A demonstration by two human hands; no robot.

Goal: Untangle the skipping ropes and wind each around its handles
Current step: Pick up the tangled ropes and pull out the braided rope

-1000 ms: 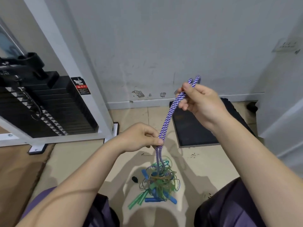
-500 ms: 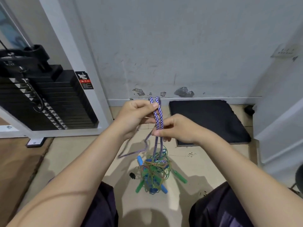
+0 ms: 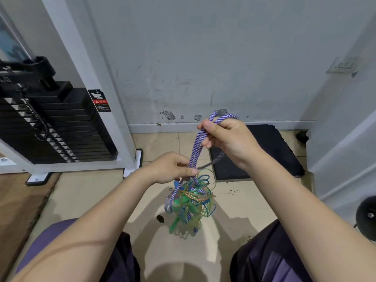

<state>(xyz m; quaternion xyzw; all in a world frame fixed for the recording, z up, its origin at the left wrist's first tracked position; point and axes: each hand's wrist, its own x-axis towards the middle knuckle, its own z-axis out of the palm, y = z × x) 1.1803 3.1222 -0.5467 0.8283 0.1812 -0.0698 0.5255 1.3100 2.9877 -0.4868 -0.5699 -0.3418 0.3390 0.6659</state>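
Overhead of tangle (image 3: 189, 202) — right hand (image 3: 227, 137) and left hand (image 3: 173, 167) both pinch purple-white rope (image 3: 196, 149); black mat (image 3: 264, 151) behind, weight stack (image 3: 50, 127) far-left.

right hand (image 3: 230, 137) raised | left hand (image 3: 173, 167) lowered | purple rope (image 3: 196, 149) stretched between

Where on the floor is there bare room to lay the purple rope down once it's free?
Bare tile shows left of the tangle, between it and the weight machine's foot, and right of it, below the black mat. Crowded directly under both hands, left hand and right hand, where the purple rope feeds into the knot.
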